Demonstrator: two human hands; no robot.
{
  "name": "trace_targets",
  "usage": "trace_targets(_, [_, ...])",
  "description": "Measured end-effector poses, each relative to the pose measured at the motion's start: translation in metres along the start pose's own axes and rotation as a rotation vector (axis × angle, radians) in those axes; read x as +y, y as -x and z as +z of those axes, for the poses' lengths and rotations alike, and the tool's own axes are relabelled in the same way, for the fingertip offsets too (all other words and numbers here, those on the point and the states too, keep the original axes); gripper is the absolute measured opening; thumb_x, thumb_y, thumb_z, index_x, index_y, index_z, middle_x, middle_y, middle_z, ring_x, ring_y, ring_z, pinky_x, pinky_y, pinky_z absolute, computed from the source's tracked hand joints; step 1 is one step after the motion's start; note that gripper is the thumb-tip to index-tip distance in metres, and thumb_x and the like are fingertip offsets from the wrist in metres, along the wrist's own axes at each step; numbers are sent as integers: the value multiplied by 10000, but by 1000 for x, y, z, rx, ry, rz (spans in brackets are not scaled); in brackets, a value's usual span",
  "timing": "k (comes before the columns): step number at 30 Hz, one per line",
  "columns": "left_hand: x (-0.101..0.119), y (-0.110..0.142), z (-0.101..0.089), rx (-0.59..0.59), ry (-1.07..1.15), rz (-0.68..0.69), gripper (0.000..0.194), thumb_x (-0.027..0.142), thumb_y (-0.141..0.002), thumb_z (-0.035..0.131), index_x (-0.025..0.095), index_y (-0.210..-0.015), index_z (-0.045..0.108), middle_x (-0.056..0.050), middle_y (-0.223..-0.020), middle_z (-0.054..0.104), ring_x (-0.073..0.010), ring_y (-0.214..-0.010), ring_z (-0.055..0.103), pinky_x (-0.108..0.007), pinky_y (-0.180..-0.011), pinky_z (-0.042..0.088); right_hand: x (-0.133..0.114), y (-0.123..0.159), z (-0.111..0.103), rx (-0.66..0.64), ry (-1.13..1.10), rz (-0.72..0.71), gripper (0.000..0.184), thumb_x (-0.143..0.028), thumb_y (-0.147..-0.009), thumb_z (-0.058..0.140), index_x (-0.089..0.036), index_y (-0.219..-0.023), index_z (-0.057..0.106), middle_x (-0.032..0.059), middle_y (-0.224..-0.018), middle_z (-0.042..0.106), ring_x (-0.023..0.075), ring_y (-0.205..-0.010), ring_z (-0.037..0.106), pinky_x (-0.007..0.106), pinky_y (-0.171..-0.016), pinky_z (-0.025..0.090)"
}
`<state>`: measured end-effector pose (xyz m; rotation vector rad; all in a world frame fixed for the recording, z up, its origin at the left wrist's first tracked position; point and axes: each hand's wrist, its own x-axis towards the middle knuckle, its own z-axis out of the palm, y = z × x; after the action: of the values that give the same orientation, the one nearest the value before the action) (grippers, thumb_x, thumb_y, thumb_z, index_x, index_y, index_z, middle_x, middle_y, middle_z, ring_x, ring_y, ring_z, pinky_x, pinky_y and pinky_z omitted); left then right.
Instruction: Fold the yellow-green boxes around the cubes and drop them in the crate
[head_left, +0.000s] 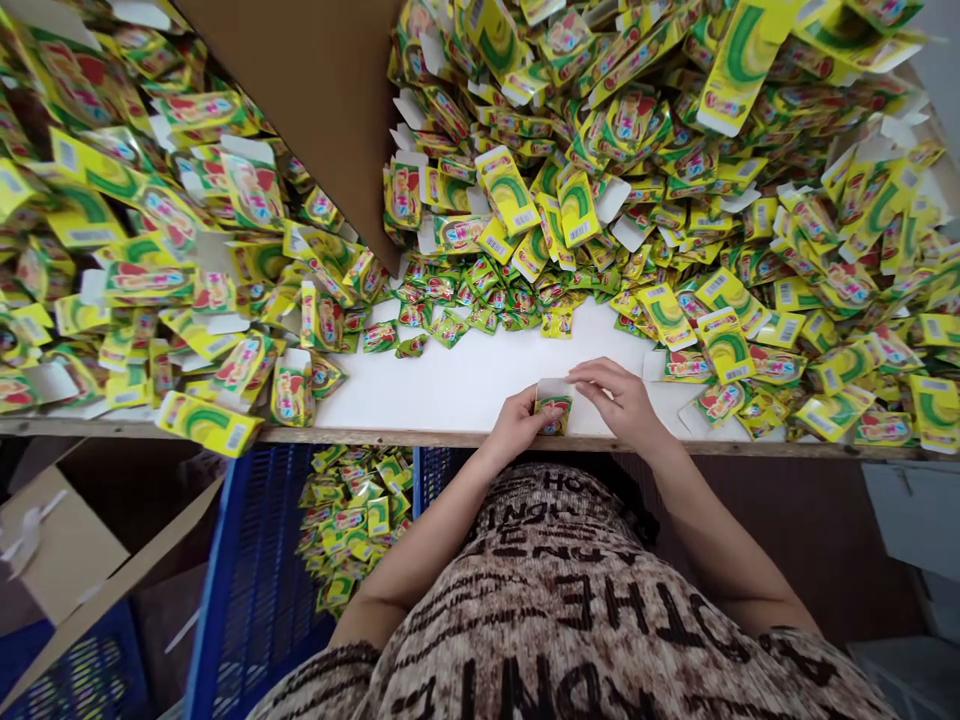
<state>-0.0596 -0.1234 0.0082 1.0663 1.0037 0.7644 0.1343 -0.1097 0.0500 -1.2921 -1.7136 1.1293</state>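
Near the table's front edge, my left hand is closed around a small yellow-green candy box, its white top flap raised. My right hand is at the box's upper right corner, thumb and fingertips brought together at the flap. Whether the fingertips pinch the flap or a small thing is too small to tell. Beyond my hands lie small green candy packets in a low heap. A large pile of yellow-green boxes, many with open white flaps, rises behind them.
A brown cardboard panel splits the box piles on the white table. More boxes spread to the left. Below the wooden edge stands a blue crate beside filled boxes. An opened carton sits lower left.
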Motion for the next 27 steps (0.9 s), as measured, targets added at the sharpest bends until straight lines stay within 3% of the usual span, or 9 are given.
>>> trace_targets(3, [2, 3, -4, -60, 130, -4, 526, 539, -860, 658, 176, -1241, 663, -90, -1247, 692, -245, -1161, 601, -364, -1053, 424, 5, 7, 11, 99, -373, 353, 315, -483, -798, 721, -199, -932, 695, 8, -717, 643, 134, -595, 560, 271, -538, 438])
trace_targets(6, [8, 7, -8, -132, 367, -78, 576, 582, -922, 547, 190, -1337, 626, -108, -1354, 651, -267, -1265, 574, -396, -1111, 395, 9, 7, 19, 1, -645, 541, 323, -443, -691, 795, -184, -828, 657, -39, -625, 579, 83, -502, 465, 223, -463, 323])
trace_targets(9, [17, 6, -9, -141, 394, -151, 507, 450, -856, 690, 170, -1279, 679, -117, -1306, 686, -271, -1233, 603, -385, -1088, 420, 9, 1, 23, -24, -744, 641, 218, -294, -624, 780, -182, -754, 646, -56, -607, 559, 48, -449, 376, 207, -429, 241])
trace_targets(12, [21, -1, -8, 17, 252, -123, 415, 297, -753, 776, 167, -1146, 747, -91, -1147, 756, -228, -1053, 677, -347, -976, 492, 6, -4, 26, 53, -697, 614, 117, -241, -614, 719, -186, -702, 666, -64, -548, 521, 42, -417, 314, 215, -410, 226])
trace_targets(15, [18, -10, -8, 240, 158, -6, 313, 289, -709, 797, 160, -993, 787, -67, -971, 787, -189, -880, 700, -328, -876, 539, 3, -5, 31, 178, -539, 410, 198, -304, -673, 745, -207, -845, 765, -19, -683, 633, 69, -473, 427, 237, -441, 353])
trace_targets(17, [14, -14, -8, 324, 123, 53, 285, 330, -707, 811, 169, -942, 800, -68, -948, 793, -187, -857, 706, -334, -867, 555, 4, -5, 33, 209, -461, 318, 250, -378, -730, 754, -220, -919, 797, 20, -832, 697, 83, -531, 501, 258, -493, 436])
trace_targets(19, [10, -16, -8, 345, 89, 71, 275, 363, -703, 825, 178, -905, 809, -73, -945, 796, -197, -865, 713, -346, -871, 566, 8, -5, 33, 207, -462, 316, 260, -426, -740, 774, -216, -889, 809, 39, -874, 722, 94, -562, 543, 266, -519, 473])
trace_targets(23, [7, -18, -6, 333, 93, 70, 313, 399, -725, 815, 180, -949, 803, -75, -955, 794, -195, -871, 716, -345, -862, 576, 16, -9, 31, 204, -535, 386, 313, -428, -637, 862, -200, -843, 803, 35, -757, 737, 141, -622, 616, 259, -502, 508])
trace_targets(27, [10, -20, -6, 263, 86, 83, 363, 380, -728, 819, 171, -1021, 779, -61, -909, 785, -162, -799, 704, -304, -792, 577, 19, -11, 30, 220, -527, 397, 296, -410, -606, 883, -187, -783, 801, 35, -713, 734, 134, -576, 614, 258, -477, 526])
